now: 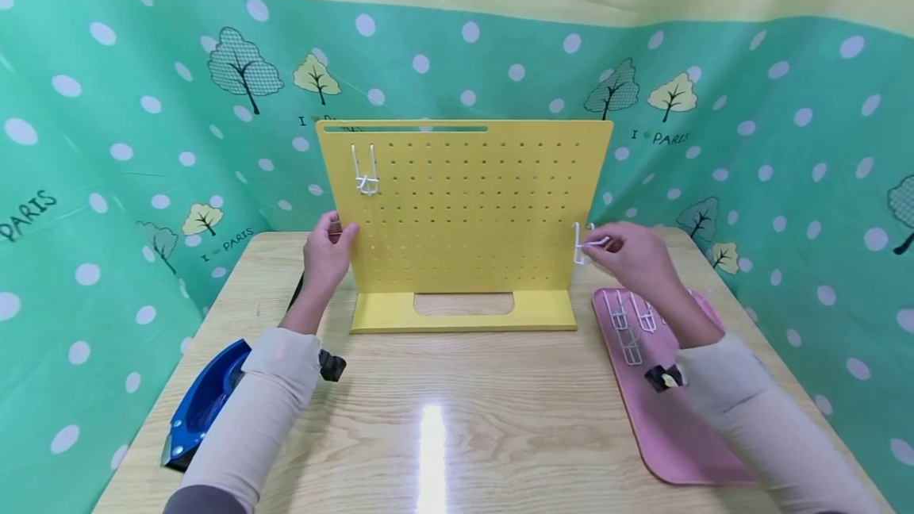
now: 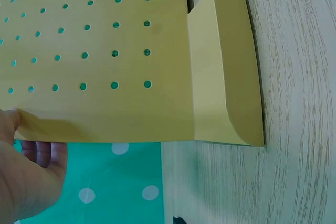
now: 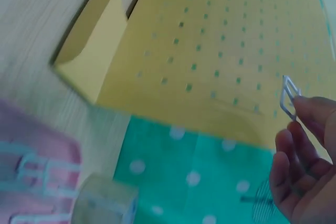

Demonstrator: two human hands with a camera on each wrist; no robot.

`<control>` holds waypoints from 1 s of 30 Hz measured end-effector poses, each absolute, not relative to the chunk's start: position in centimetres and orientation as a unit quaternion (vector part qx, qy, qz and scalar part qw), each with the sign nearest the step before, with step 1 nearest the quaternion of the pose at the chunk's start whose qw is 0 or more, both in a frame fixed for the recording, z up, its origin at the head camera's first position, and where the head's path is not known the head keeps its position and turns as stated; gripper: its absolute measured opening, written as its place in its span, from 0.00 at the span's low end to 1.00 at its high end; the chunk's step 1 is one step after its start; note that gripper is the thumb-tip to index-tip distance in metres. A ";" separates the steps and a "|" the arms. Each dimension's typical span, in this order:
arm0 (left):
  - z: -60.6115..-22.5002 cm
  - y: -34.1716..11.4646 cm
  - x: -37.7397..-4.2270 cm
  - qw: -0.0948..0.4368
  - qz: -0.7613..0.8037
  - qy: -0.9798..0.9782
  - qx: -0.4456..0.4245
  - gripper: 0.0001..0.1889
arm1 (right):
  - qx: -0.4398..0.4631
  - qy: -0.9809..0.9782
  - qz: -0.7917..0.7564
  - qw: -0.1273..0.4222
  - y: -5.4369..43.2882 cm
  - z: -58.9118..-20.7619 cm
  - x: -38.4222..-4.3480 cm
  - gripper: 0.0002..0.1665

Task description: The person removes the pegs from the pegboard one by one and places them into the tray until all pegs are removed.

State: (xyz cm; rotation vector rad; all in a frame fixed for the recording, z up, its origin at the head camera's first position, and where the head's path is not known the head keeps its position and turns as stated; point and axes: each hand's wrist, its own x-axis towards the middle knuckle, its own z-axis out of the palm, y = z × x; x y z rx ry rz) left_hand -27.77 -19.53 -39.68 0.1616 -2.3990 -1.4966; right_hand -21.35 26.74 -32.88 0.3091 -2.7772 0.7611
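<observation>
A yellow pegboard (image 1: 457, 256) stands upright on its own base on the wooden table. My left hand (image 1: 330, 254) grips its left edge, thumb on the front face and fingers behind, as the left wrist view shows. Near the right edge, my right hand (image 1: 635, 256) pinches a white wire pegboard hook (image 1: 580, 248) between thumb and fingers, held in front of the board. Another white hook (image 1: 367, 183) hangs at the board's upper left. Several more white hooks (image 1: 620, 316) lie on a pink tray (image 1: 685, 435) below my right forearm.
At the left of the table lies a blue dustpan-like object (image 1: 203, 403), partly hidden by my left sleeve. A pale roll (image 3: 105, 200) sits beside the tray in the right wrist view. Behind the table hangs a green dotted curtain (image 1: 421, 63).
</observation>
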 end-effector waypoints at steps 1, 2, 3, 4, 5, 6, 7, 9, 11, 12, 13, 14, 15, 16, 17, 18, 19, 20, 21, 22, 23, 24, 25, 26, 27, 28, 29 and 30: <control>-39.7 -19.5 -27.8 0.153 -0.523 -0.837 0.056 0.21 | 0.102 -0.952 0.264 0.116 27.5 -33.0 -21.1 0.10; -39.8 -19.5 -27.8 0.153 -0.522 -0.837 0.055 0.20 | 0.099 -0.953 0.262 0.116 28.2 -33.1 -20.9 0.10; -39.8 -19.5 -27.8 0.152 -0.523 -0.837 0.056 0.20 | 0.096 -0.954 0.259 0.118 28.9 -33.3 -20.7 0.10; -39.9 -19.5 -27.8 0.152 -0.523 -0.837 0.056 0.20 | 0.093 -0.955 0.255 0.118 29.6 -33.5 -20.6 0.10; -39.9 -19.4 -27.7 0.152 -0.522 -0.838 0.057 0.20 | 0.088 -0.957 0.249 0.116 30.3 -33.7 -20.4 0.10; -39.9 -19.4 -27.7 0.151 -0.522 -0.837 0.057 0.20 | 0.084 -0.960 0.245 0.111 31.0 -33.8 -20.2 0.11; -40.0 -19.4 -27.7 0.149 -0.522 -0.838 0.058 0.21 | 0.080 -0.961 0.242 0.104 31.7 -34.0 -20.0 0.11; -40.0 -19.4 -27.7 0.148 -0.522 -0.838 0.058 0.21 | 0.074 -0.965 0.235 0.085 32.9 -34.3 -19.7 0.12; -39.9 -19.4 -27.8 0.149 -0.521 -0.838 0.059 0.21 | 0.072 -0.969 0.229 0.062 34.1 -34.6 -19.3 0.13; -39.9 -19.4 -27.8 0.149 -0.522 -0.838 0.059 0.21 | 0.073 -0.970 0.226 0.054 34.6 -34.8 -19.1 0.13; -39.8 -19.4 -27.9 0.150 -0.521 -0.838 0.058 0.21 | 0.073 -0.971 0.222 0.046 35.1 -35.1 -18.9 0.13; -39.7 -19.4 -27.9 0.152 -0.521 -0.838 0.058 0.21 | 0.076 -0.972 0.218 0.039 35.6 -35.3 -18.8 0.13; -39.7 -19.5 -27.9 0.154 -0.521 -0.837 0.057 0.21 | 0.078 -0.973 0.213 0.033 36.0 -35.6 -18.6 0.13; -39.6 -19.5 -27.9 0.155 -0.520 -0.838 0.057 0.21 | 0.080 -0.974 0.208 0.025 36.4 -35.9 -18.4 0.13; -39.6 -19.5 -27.9 0.156 -0.519 -0.838 0.057 0.21 | 0.082 -0.975 0.205 0.017 36.8 -36.2 -18.2 0.12; -39.6 -19.5 -27.9 0.157 -0.520 -0.838 0.057 0.21 | 0.081 -0.976 0.202 0.009 37.2 -36.6 -18.0 0.12; -39.6 -19.5 -27.9 0.158 -0.520 -0.838 0.056 0.21 | 0.079 -0.977 0.200 -0.001 37.5 -36.9 -17.8 0.11; -39.6 -19.5 -27.9 0.158 -0.521 -0.837 0.057 0.21 | 0.078 -0.977 0.198 -0.009 37.8 -37.3 -17.6 0.11; -39.6 -19.5 -27.9 0.158 -0.522 -0.837 0.057 0.21 | 0.073 -0.978 0.195 -0.018 38.1 -37.7 -17.4 0.10; -39.6 -19.5 -27.9 0.157 -0.522 -0.836 0.057 0.21 | 0.071 -0.979 0.190 -0.024 38.4 -38.2 -17.2 0.09; -39.6 -19.5 -27.9 0.157 -0.525 -0.835 0.058 0.20 | 0.069 -0.979 0.189 -0.029 38.7 -38.7 -17.0 0.08; -39.6 -19.5 -27.9 0.156 -0.526 -0.834 0.059 0.20 | 0.063 -0.980 0.187 -0.034 38.9 -39.1 -16.8 0.07; -39.6 -19.4 -27.9 0.156 -0.526 -0.834 0.059 0.21 | 0.060 -0.980 0.186 -0.038 39.1 -39.7 -16.6 0.06; -39.6 -19.4 -27.9 0.155 -0.527 -0.833 0.060 0.21 | 0.057 -0.980 0.186 -0.042 39.3 -40.2 -16.4 0.05; -39.6 -19.4 -27.9 0.155 -0.527 -0.833 0.061 0.21 | 0.055 -0.980 0.188 -0.047 39.5 -40.7 -16.3 0.04; -39.6 -19.4 -27.9 0.155 -0.528 -0.833 0.062 0.21 | 0.058 -0.978 0.192 -0.051 39.6 -41.2 -16.2 0.04; -39.6 -19.4 -27.9 0.156 -0.529 -0.832 0.063 0.21 | 0.055 -0.977 0.198 -0.058 39.7 -41.7 -16.1 0.04; -39.7 -19.4 -27.9 0.157 -0.529 -0.832 0.064 0.21 | 0.053 -0.975 0.204 -0.065 39.8 -42.2 -16.0 0.05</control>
